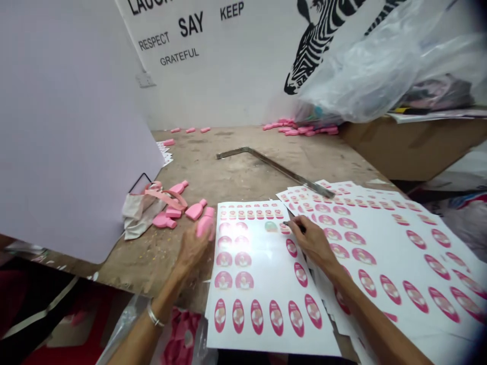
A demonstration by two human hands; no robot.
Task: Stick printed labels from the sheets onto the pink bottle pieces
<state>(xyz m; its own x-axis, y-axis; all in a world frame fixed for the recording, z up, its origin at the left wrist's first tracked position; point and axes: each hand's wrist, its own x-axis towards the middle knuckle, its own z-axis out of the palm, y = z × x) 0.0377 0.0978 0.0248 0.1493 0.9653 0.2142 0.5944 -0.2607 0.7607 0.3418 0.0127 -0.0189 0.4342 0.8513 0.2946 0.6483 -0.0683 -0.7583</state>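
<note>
Blurred by motion, my left hand (pixel 194 247) has its fingers round a pink bottle-shaped piece (pixel 206 222) beside the left edge of a sticker sheet (pixel 262 268). The sheet bears pink oval, domed and small labels. Over its upper right part, my right hand (pixel 309 234) pinches a small dark tool (pixel 291 223), its tip near a label in the third row. A pale green spot lies left of that label. More pink pieces (pixel 196 209) rest on the table just beyond my left hand.
A bent metal bar (pixel 281 169) lies across the table (pixel 198 175), its near end on more sticker sheets (pixel 411 263) at the right. A cloth bag (pixel 139 215) sits by a large pale panel (pixel 72 116). Pink pieces (pixel 300 129) line the wall; a cardboard box (pixel 411 147) stands right.
</note>
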